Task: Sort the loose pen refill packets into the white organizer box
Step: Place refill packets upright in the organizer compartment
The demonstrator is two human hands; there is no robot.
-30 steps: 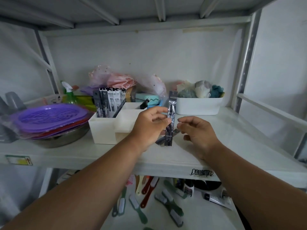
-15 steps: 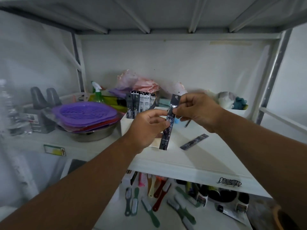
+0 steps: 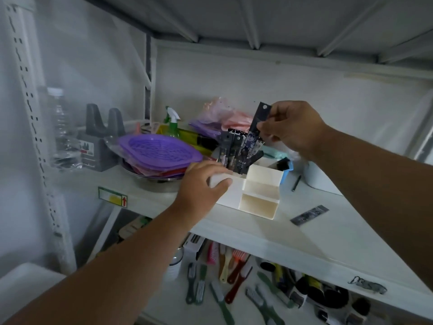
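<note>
Above the white organizer box [image 3: 259,195] on the shelf [image 3: 304,240], the right hand [image 3: 290,127] pinches a dark refill packet [image 3: 254,132], its lower end among packets standing inside. Left hand [image 3: 201,186] fingers curl around the box's left corner. Another packet [image 3: 309,215] lies loose nearby.

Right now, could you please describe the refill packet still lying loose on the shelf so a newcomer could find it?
Start at the white organizer box on the white shelf. Look right of it, toward the front edge, where one dark packet lies flat and alone. Unlike the packets standing in the box or the one the right hand holds, nothing touches it.
</note>
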